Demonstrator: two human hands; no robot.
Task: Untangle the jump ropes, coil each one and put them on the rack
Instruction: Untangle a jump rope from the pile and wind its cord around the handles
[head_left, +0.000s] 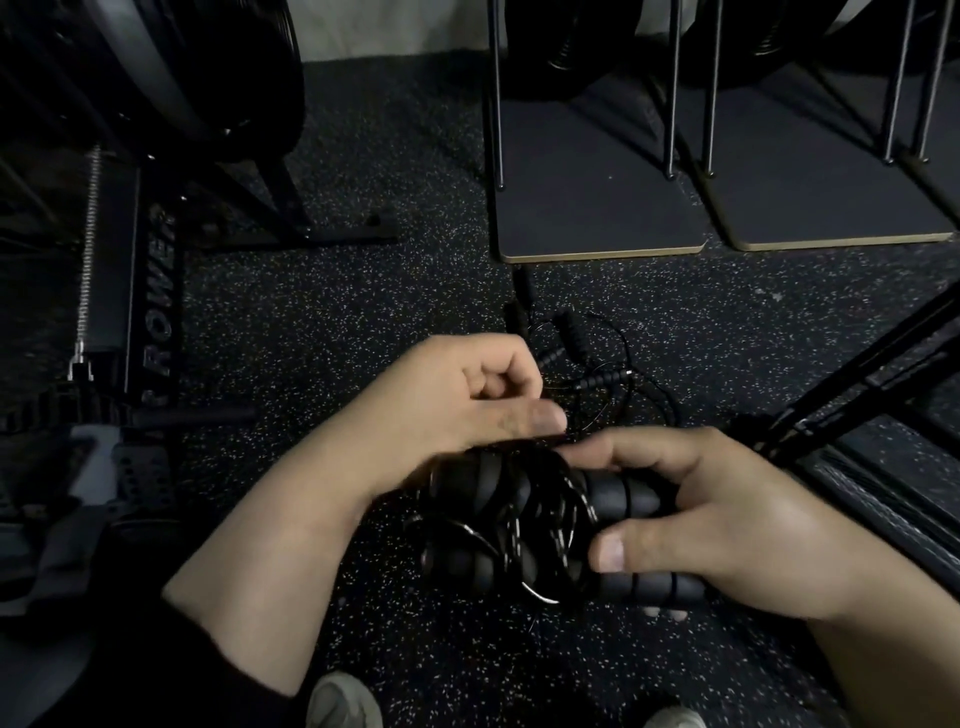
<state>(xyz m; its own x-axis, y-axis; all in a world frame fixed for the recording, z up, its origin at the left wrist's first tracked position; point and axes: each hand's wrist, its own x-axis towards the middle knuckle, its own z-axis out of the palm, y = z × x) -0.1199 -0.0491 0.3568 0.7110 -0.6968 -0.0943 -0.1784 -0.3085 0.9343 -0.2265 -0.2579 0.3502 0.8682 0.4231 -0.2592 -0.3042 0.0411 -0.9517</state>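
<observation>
Shoe toes (343, 701) cut off below. Right hand (727, 525) curled round bundled jump ropes (524, 519); left hand (467, 400) pinching cord atop. Tangled ropes (587, 358) on floor (322, 322) beyond, dim, partly hidden.

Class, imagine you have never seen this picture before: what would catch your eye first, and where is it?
First, two bare hands low in the centre: the right hand grips black foam handles wrapped in thin rope, while the left hand pinches the rope just above them. Beyond the hands, a tangle of rope lies on the speckled floor. At far left stands a machine lettered ROWER.
</observation>
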